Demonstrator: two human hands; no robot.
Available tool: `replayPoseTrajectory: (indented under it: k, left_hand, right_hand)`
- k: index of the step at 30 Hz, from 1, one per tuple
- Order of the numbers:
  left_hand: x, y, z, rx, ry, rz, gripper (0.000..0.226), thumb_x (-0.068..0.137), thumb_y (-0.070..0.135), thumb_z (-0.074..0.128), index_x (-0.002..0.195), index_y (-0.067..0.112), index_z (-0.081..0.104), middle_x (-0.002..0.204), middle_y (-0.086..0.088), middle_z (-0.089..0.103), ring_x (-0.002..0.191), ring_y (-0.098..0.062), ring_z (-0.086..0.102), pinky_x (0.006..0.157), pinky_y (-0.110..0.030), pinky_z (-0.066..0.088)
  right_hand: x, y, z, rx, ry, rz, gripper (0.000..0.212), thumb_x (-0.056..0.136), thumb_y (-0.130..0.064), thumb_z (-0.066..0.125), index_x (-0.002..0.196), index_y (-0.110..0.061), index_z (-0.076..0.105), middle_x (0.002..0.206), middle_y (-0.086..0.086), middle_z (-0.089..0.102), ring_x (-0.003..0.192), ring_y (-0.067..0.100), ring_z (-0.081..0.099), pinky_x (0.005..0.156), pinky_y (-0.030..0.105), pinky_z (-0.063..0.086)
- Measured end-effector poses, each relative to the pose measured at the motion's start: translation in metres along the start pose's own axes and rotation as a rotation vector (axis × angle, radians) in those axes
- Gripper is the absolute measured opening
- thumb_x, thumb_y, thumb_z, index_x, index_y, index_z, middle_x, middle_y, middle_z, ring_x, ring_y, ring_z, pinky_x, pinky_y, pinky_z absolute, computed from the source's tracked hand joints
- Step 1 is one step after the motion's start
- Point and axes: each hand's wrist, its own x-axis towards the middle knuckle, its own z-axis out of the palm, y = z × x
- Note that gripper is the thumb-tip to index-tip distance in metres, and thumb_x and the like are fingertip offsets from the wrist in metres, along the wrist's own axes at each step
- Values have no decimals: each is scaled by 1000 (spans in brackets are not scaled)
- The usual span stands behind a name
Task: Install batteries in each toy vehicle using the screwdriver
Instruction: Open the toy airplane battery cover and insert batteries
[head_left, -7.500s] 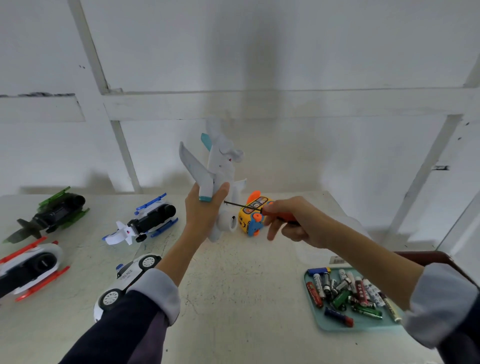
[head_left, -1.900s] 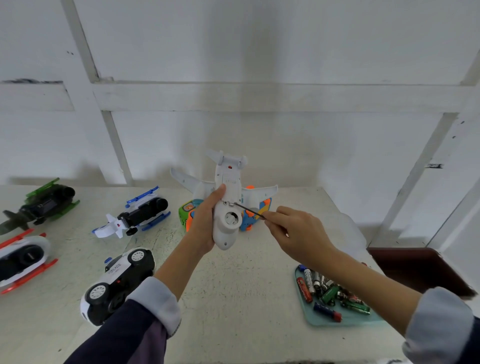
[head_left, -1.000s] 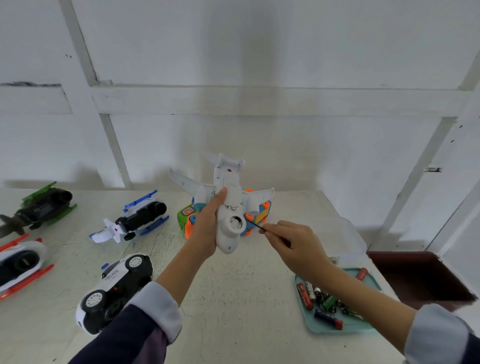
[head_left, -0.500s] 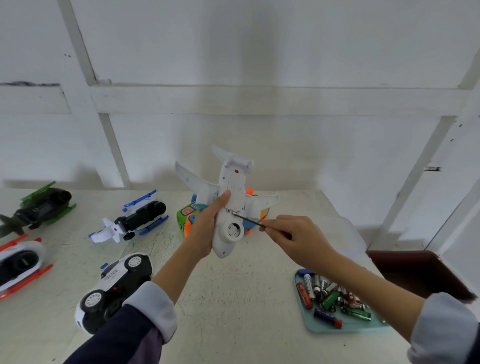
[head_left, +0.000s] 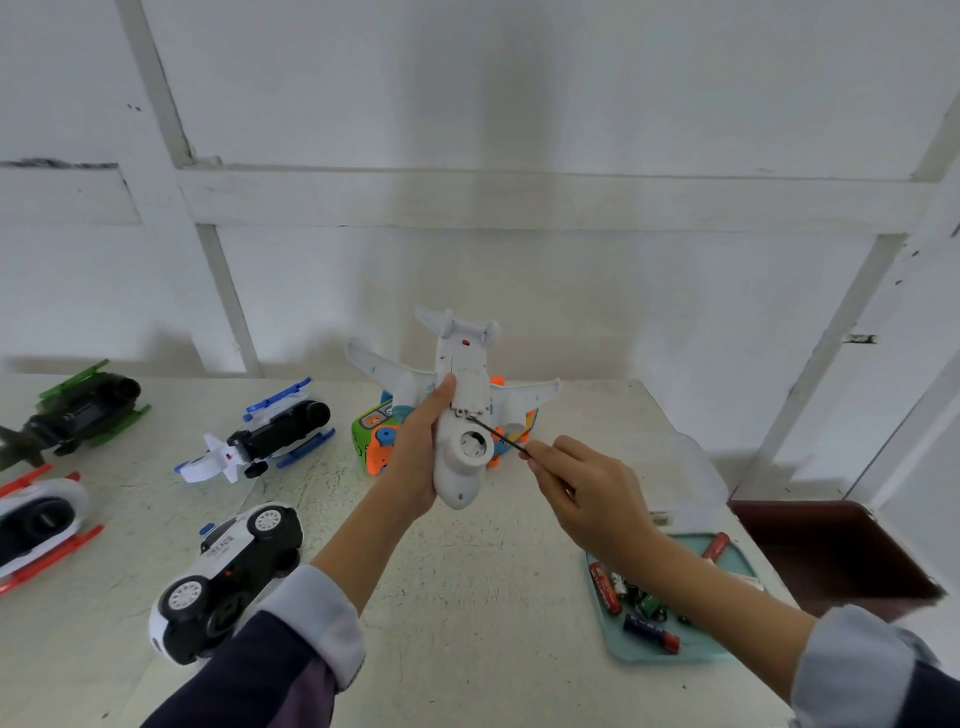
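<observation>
Five toys (head_left: 244, 579), perhaps more, nearby

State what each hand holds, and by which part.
The left hand grips the plane round its fuselage, belly toward the camera. The right hand pinches the screwdriver at the handle end; its tip meets the plane's belly.

Legible text, head view: one item only. The black-and-white toy car (head_left: 228, 577), lying on the counter (head_left: 467, 597) at lower left, carries dark lettering on its white side panel reading "POLICE"; letters small, slightly blurred, read with moderate confidence.

Batteries (head_left: 636, 605) in the teal tray (head_left: 670, 654): printed labels present on the wrappers, too small to read.

Colourful block toy (head_left: 375, 434) behind the white plane: pictures on its panels, no readable characters.
</observation>
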Motion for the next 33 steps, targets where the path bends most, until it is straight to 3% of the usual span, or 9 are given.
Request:
replayPoseTrajectory:
  k: [6, 10, 17, 21, 24, 26, 28, 33]
  left_hand:
    - [-1, -1, -2, 3, 55, 10, 33, 98, 23, 43, 122, 5, 57, 67, -5, 71, 51, -16, 65, 43, -24, 51]
    - [-3, 1, -1, 12, 45, 7, 24, 99, 20, 43, 116, 9, 56, 65, -2, 72, 50, -14, 65, 42, -24, 51]
    - [0, -1, -7, 17, 107, 9, 38, 98, 22, 48, 131, 3, 53, 71, -5, 70, 53, -16, 66, 44, -25, 51]
    - [-1, -1, -5, 35, 41, 70, 19, 98, 14, 47, 109, 10, 62, 76, 2, 75, 64, -12, 71, 53, -24, 55]
    - [-2, -1, -3, 61, 9, 90, 19, 98, 12, 45, 97, 18, 63, 76, 6, 75, 68, -9, 71, 58, -21, 56]
    - [-1, -3, -4, 74, 38, 82, 17, 97, 14, 48, 104, 17, 64, 82, 4, 75, 70, -11, 71, 60, -23, 57]
    - [1, -7, -5, 73, 79, 68, 20, 95, 17, 53, 113, 15, 63, 88, 0, 74, 74, -15, 71, 62, -26, 57]
    - [-1, -14, -4, 57, 69, -12, 26, 95, 21, 53, 117, 12, 62, 92, -7, 73, 73, -19, 70, 61, -27, 57]
  right_hand:
    - [-2, 0, 0, 13, 8, 2, 30, 90, -23, 46, 92, -8, 71, 68, -6, 58, 65, -5, 31, 45, -3, 17]
    - [-1, 2, -1, 24, -17, 2, 31, 90, -26, 45, 93, -10, 72, 67, -9, 58, 60, -3, 34, 45, -2, 18]
    - [1, 6, -6, -9, -50, 43, 34, 88, -30, 42, 91, -14, 73, 62, -14, 52, 52, 1, 34, 43, 3, 14]
    - [5, 8, -7, 7, -85, 71, 29, 88, -27, 49, 93, -14, 74, 64, -18, 48, 50, 1, 38, 42, 8, 21]
    - [6, 7, -10, 6, -137, 95, 28, 90, -25, 48, 99, -15, 72, 70, -18, 52, 56, 4, 45, 44, 15, 28]
    - [8, 4, -10, -21, -233, 146, 28, 98, -27, 42, 109, -17, 66, 86, -11, 62, 71, 12, 54, 54, 25, 39]
    - [9, 0, -10, -30, -329, 218, 28, 100, -29, 37, 120, -20, 55, 99, -7, 61, 81, 16, 54, 64, 30, 38]
    - [15, -8, -8, -76, -466, 222, 47, 101, -33, 31, 145, -28, 18, 118, -1, 57, 71, 16, 47, 56, 29, 34]
